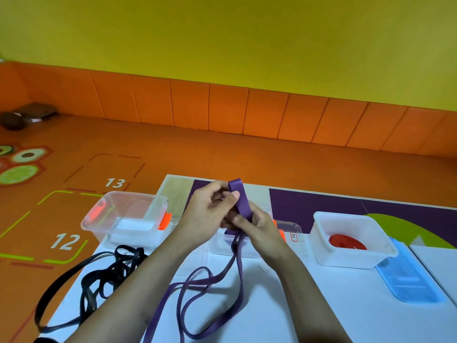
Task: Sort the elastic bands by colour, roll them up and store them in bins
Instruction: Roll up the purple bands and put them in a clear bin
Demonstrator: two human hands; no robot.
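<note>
Band [239, 201] upright between raised hands: left hand [210, 211] pinches its top, right hand [257, 226] grips lower (tail on table [296, 305]).

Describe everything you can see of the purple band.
The purple band is a long, flat, rubbery-looking strip. Its top end stands folded upright, pinched between the left hand and the right hand above the table. The rest hangs down and lies unrolled in loose loops on its white top, running out of the bottom of the picture.

Bright, even light with soft shadows (slightly blurry overall), straight lines bowing toward the edges.
</note>
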